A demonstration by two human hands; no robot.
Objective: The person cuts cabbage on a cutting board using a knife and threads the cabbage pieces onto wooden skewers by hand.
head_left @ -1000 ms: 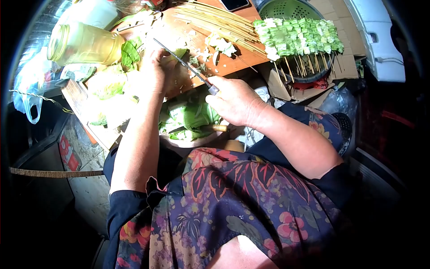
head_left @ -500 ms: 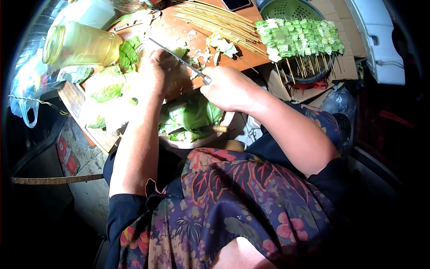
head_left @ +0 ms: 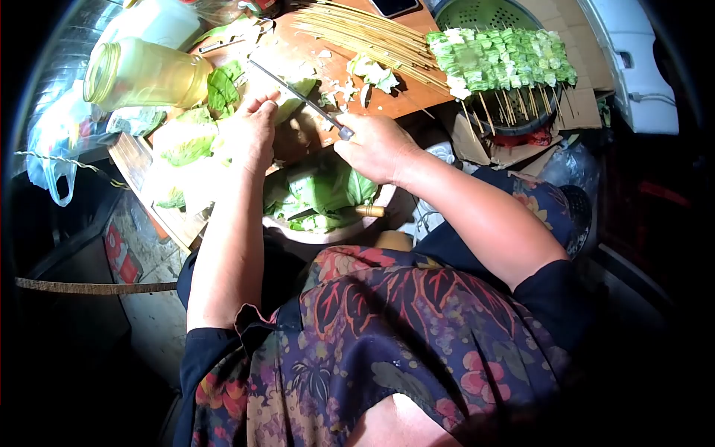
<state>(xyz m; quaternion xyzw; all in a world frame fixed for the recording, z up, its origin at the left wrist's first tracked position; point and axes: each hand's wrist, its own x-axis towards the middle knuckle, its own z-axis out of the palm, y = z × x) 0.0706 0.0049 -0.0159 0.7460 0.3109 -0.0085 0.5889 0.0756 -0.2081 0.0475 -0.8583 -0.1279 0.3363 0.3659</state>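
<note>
My right hand is closed round the handle of a long, narrow knife, its blade pointing up and left across the board. My left hand is left of the blade, fingers bent together; glare hides what they may pinch. Just beyond its fingertips is a pale green leaf piece, partly under the blade. Below the hands, a basin holds green leaves and a second knife with a wooden handle.
Bamboo skewers lie on the orange board. Skewered leaf pieces rest over a green colander. A jar of yellowish liquid stands at left, near brightly lit leaves and a blue plastic bag.
My left hand has drawn back slightly left and down, away from the blade and leaf piece. My right hand keeps the knife almost in place. The whole view has shifted a little.
</note>
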